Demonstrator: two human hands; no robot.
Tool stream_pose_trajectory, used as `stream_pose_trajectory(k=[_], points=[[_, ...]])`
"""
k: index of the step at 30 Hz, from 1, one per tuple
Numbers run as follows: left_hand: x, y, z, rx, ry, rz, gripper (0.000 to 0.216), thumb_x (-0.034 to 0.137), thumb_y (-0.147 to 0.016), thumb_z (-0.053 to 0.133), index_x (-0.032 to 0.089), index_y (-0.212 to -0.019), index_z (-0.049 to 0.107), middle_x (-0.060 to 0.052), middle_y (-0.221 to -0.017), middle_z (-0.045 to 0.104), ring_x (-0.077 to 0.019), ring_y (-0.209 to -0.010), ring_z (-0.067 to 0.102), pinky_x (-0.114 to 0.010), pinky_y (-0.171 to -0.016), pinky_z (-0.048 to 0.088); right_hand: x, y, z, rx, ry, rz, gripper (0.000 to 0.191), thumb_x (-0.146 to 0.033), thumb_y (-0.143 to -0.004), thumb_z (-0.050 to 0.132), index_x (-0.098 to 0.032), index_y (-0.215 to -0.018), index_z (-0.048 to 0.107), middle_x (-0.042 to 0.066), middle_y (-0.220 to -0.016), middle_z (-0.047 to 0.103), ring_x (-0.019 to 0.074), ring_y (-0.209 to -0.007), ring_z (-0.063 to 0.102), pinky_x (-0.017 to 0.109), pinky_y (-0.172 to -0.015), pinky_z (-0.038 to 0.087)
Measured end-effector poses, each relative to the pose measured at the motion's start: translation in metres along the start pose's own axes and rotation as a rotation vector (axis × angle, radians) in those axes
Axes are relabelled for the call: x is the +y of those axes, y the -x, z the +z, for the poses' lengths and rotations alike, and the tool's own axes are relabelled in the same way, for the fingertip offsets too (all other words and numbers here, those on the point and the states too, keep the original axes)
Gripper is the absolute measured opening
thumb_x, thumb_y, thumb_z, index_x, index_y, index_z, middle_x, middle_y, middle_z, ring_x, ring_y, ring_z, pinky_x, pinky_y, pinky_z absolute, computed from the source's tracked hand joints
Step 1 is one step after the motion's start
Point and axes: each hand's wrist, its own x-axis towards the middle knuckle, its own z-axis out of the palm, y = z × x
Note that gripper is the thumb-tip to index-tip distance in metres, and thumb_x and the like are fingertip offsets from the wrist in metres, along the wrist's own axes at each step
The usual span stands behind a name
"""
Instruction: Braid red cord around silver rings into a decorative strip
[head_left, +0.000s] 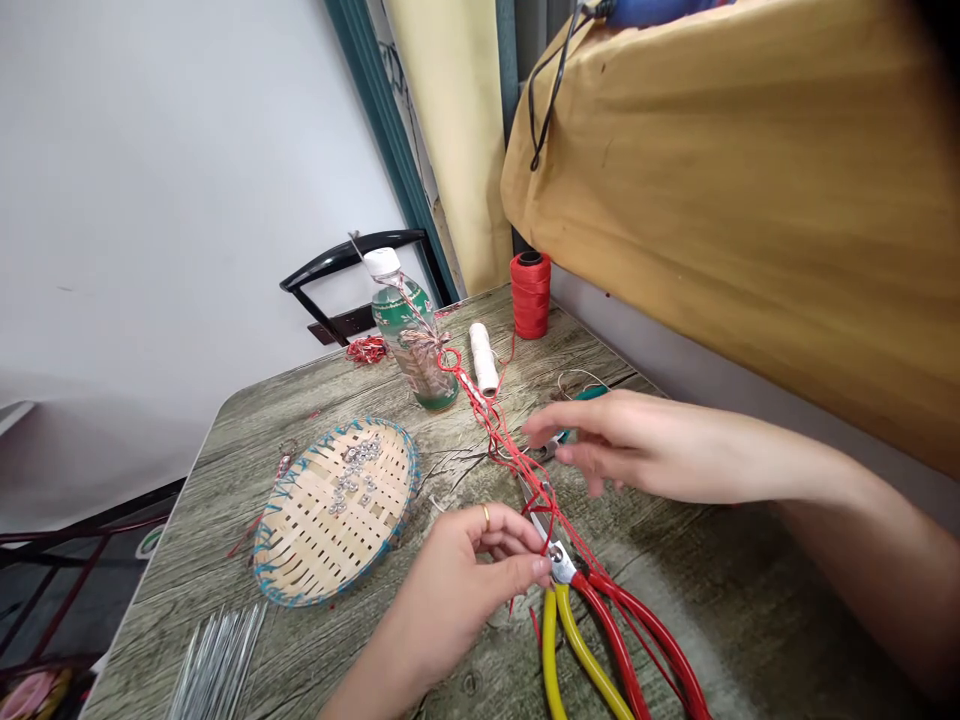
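Observation:
My left hand (480,575) pinches a strand of red cord (517,458) between thumb and fingers, just above the pivot of the red-handled scissors (611,635). From there the knotted cord stretches away to a ring beside a green patterned bottle (412,345) with a white cap. My right hand (637,445) hovers to the right of the cord, fingers apart, with nothing visible in it. Part of the scissors' blades lies under the cord. Alongside the red handles rest the yellow handles of another tool (551,650), its head mostly hidden.
On the wooden table, a woven bamboo tray (311,545) holds small clear beads (356,475). Thin metal rods (217,660) lie in front left. A white thread spool (484,358) and red spool (530,300) are at the back. Behind my right hand is a teal-handled tool (591,394).

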Motion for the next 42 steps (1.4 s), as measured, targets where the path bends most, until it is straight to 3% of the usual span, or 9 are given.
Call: stream_pose_trajectory(k=[3,7,11,16,25,34,39,42], points=[[0.001,-0.001,-0.001,-0.014,-0.021,0.013,0.009,0.017,-0.063,0.067,0.014,-0.070,0.062,0.001,-0.064,0.061,-0.0098,-0.061,0.053,-0.023,-0.060,0.039,0.007,-0.007,0.005,-0.219,-0.300,-0.052,0.030,-0.024,-0.090,0.036,-0.012,-0.114,0.051,0.005,-0.085,0.060,0.0122,-0.071,0.059,0.022,-0.061,0.046],[0.002,0.000,-0.001,-0.031,-0.026,0.024,0.009,0.019,-0.064,0.067,0.014,-0.069,0.062,0.000,-0.065,0.061,-0.0111,-0.063,0.053,-0.024,-0.062,0.039,0.021,-0.013,0.007,-0.341,-0.488,-0.034,0.024,-0.025,-0.087,0.044,-0.008,-0.099,0.057,0.006,-0.084,0.058,0.0117,-0.072,0.056,0.023,-0.063,0.046],[0.000,-0.001,-0.003,-0.026,-0.047,0.043,0.009,0.020,-0.065,0.067,0.014,-0.069,0.061,0.001,-0.064,0.059,-0.0105,-0.061,0.051,-0.024,-0.060,0.038,0.025,-0.015,0.008,-0.282,-0.475,-0.012,0.019,-0.026,-0.081,0.054,-0.009,-0.087,0.060,0.002,-0.072,0.056,0.0095,-0.065,0.051,0.021,-0.058,0.041],[0.001,-0.003,-0.003,-0.004,-0.002,0.097,0.016,0.025,-0.068,0.066,0.015,-0.080,0.061,-0.002,-0.074,0.061,-0.0123,-0.067,0.053,-0.025,-0.064,0.041,0.020,-0.015,0.012,-0.193,-0.385,-0.052,0.021,-0.027,-0.083,0.050,-0.010,-0.087,0.061,0.000,-0.069,0.054,0.0089,-0.062,0.048,0.021,-0.056,0.038],[0.012,-0.009,0.004,0.088,0.058,0.165,0.008,0.021,-0.073,0.061,0.014,-0.076,0.062,0.000,-0.067,0.062,-0.0094,-0.060,0.054,-0.022,-0.060,0.042,0.017,-0.016,0.015,-0.255,-0.480,-0.041,0.027,-0.032,-0.083,0.051,-0.009,-0.093,0.060,0.002,-0.079,0.058,0.0094,-0.065,0.050,0.022,-0.060,0.044],[0.009,-0.013,0.004,0.169,0.130,0.153,0.009,0.024,-0.070,0.065,0.015,-0.070,0.066,0.000,-0.063,0.066,-0.0099,-0.059,0.056,-0.021,-0.059,0.043,0.020,-0.017,0.014,-0.205,-0.434,-0.016,0.028,-0.035,-0.080,0.054,-0.010,-0.086,0.063,0.001,-0.071,0.056,0.0087,-0.060,0.047,0.022,-0.057,0.040],[0.010,-0.016,0.006,0.271,0.024,0.225,0.007,0.022,-0.068,0.066,0.016,-0.065,0.065,0.001,-0.061,0.062,-0.0103,-0.058,0.052,-0.022,-0.056,0.042,0.018,-0.016,0.012,-0.192,-0.421,-0.028,0.022,-0.030,-0.082,0.052,-0.010,-0.082,0.060,-0.001,-0.068,0.053,0.0083,-0.060,0.048,0.020,-0.055,0.039],[0.011,-0.019,0.006,0.275,0.087,0.211,0.012,0.024,-0.064,0.070,0.016,-0.067,0.062,0.002,-0.062,0.060,-0.0095,-0.056,0.050,-0.021,-0.052,0.042,0.017,-0.015,0.012,-0.182,-0.397,-0.039,0.020,-0.028,-0.082,0.051,-0.010,-0.080,0.059,-0.001,-0.067,0.052,0.0078,-0.059,0.048,0.020,-0.054,0.037]])
